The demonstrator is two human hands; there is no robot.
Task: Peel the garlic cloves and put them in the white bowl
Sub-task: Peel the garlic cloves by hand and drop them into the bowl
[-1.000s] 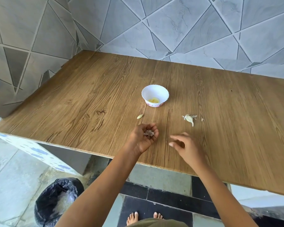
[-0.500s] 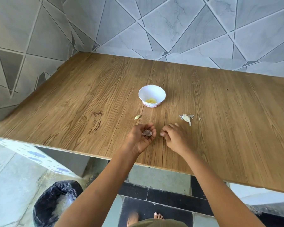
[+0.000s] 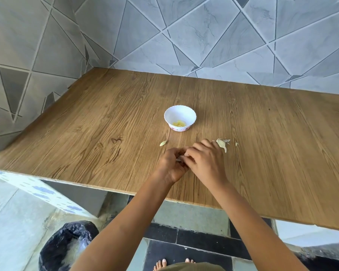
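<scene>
Grey tiled wall point(image 3: 203, 36) behind; wood-grain tabletop point(image 3: 86, 133) in front, its near edge open to the floor. A bin lined with a black bag point(image 3: 67, 245) stands on the floor below that edge, to the left. I see the left hand point(image 3: 169, 167) and right hand point(image 3: 206, 163) pressed together just above the tabletop, fingers of both curled onto a small garlic clove point(image 3: 180, 158). Only a sliver of it shows, so I cannot tell how much skin remains. The white bowl point(image 3: 192, 118) sits beyond the hands, apart from them, with pale peeled cloves point(image 3: 178, 124) in its bottom. A garlic piece with loose skin point(image 3: 221, 144) lies just past the right hand's knuckles, a single loose clove point(image 3: 163, 143) lies beside the left hand's fingers, and a scrap of skin point(image 3: 236, 144) lies further right. Risks, in my judgement: the clove is small and smooth and could squirt out of the pinch, rolling off the near edge. The right hand could brush the skinned piece aside. Skin fragments clinging to the fingers could drop into the bowl with the clove.
</scene>
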